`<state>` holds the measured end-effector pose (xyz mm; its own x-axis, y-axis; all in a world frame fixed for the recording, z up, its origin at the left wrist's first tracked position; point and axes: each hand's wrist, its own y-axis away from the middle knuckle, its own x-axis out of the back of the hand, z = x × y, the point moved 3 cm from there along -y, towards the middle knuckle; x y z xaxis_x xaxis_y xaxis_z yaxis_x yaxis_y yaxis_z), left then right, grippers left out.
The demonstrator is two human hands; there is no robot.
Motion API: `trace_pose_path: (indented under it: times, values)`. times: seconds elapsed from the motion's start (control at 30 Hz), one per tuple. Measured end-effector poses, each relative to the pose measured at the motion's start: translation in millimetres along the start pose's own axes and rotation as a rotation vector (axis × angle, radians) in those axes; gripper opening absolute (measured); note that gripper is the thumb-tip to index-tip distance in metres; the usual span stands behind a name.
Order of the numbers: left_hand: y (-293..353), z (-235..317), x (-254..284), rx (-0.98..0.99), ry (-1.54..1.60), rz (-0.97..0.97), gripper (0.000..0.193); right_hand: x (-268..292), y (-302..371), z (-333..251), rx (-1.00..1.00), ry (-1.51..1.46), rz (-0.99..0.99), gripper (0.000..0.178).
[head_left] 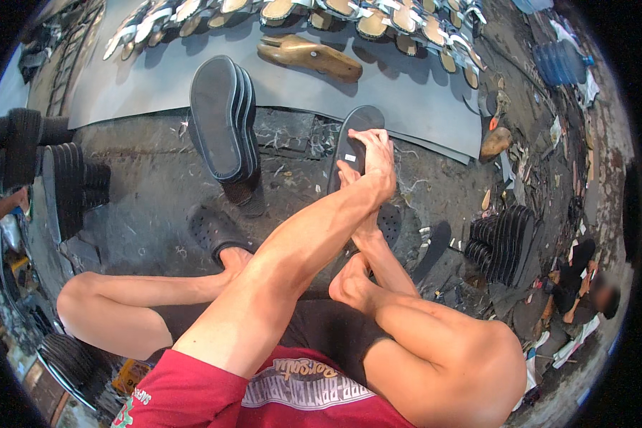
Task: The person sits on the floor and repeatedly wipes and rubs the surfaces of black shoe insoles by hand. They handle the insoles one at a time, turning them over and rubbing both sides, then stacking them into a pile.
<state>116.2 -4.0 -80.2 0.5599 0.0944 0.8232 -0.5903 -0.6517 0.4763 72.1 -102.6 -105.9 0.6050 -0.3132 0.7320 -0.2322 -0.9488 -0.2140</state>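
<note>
A single black shoe sole [364, 118] with a small white label is between my hands, in front of my crossed legs. My left hand [376, 153] reaches across from the left, its fingers bent over the sole's upper face and right edge. Lower down, my right hand [349, 175] grips the same sole, mostly hidden behind my left wrist and forearm. To their left stands a stack of black soles [217, 114], slightly fanned out. Beyond lies a brown wooden shoe last [310, 57] on a grey sheet [150, 89].
Rows of sandals [371, 25] line the sheet's far side. Dark clogs [214, 228] sit by my feet. More soles are stacked at the right [503, 242] and left [64, 189]. Scraps litter the floor. Another person's arm [3, 212] shows at the left edge; a person [574, 278] is far right.
</note>
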Motion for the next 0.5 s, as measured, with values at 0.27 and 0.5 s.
trace_pose_path:
  times: [0.27, 0.5]
  values:
    - [-0.9, 0.1, -2.9, 0.005, 0.024, 0.06, 0.076, -9.5, -5.2, 10.1, -0.075, -0.098, -0.024, 0.037]
    - [-3.2, -13.7, -9.2, -0.115, 0.167, 0.1, 0.067, 13.5, 0.9, -16.7, 0.104, 0.228, -0.067, 0.027]
